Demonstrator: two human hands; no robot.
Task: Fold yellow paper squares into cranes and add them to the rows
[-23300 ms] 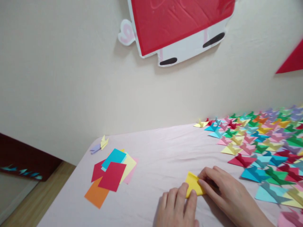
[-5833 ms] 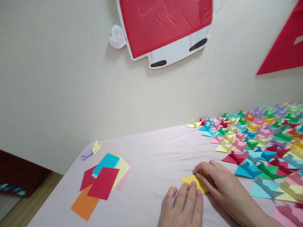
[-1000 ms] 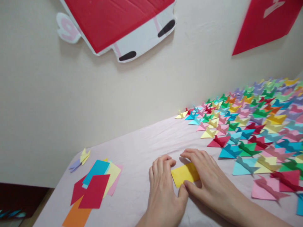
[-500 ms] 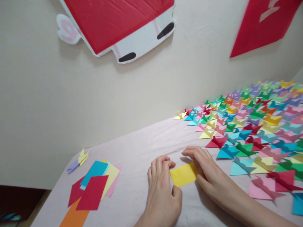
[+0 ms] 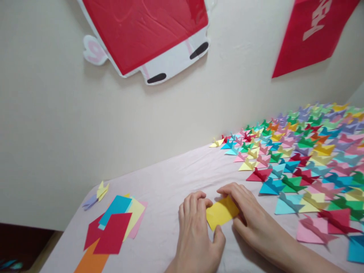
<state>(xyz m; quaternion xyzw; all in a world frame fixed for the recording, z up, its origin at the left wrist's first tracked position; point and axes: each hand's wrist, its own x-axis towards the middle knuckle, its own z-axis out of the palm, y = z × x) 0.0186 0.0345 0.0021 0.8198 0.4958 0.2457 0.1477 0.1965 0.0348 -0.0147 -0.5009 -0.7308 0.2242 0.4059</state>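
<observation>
A small yellow rectangle of paper [image 5: 223, 213] lies between my two hands, close to the cloth-covered surface and slightly bowed. My left hand [image 5: 196, 229] has its curled fingers at the paper's left edge, with the thumb by the front left corner. At the other end, my right hand [image 5: 250, 218] grips the right edge, the index finger along the top right corner and the thumb low beside it. The undersides of both hands are hidden. To the left lies a loose pile of coloured paper sheets [image 5: 113, 233] in red, blue, yellow, pink and orange.
Rows of folded paper birds [image 5: 304, 159] in many colours cover the right side of the pale cloth [image 5: 162, 212]. A yellow and lilac folded piece [image 5: 96, 197] sits near the left edge. Behind rises a wall [image 5: 142, 125] with a red-and-white decoration [image 5: 153, 34] and a red sheet [image 5: 307, 41].
My left thumb has moved in toward the paper's front edge, and the right hand has closed in on its end. The yellow paper has tilted and bowed a little. The view has shifted slightly.
</observation>
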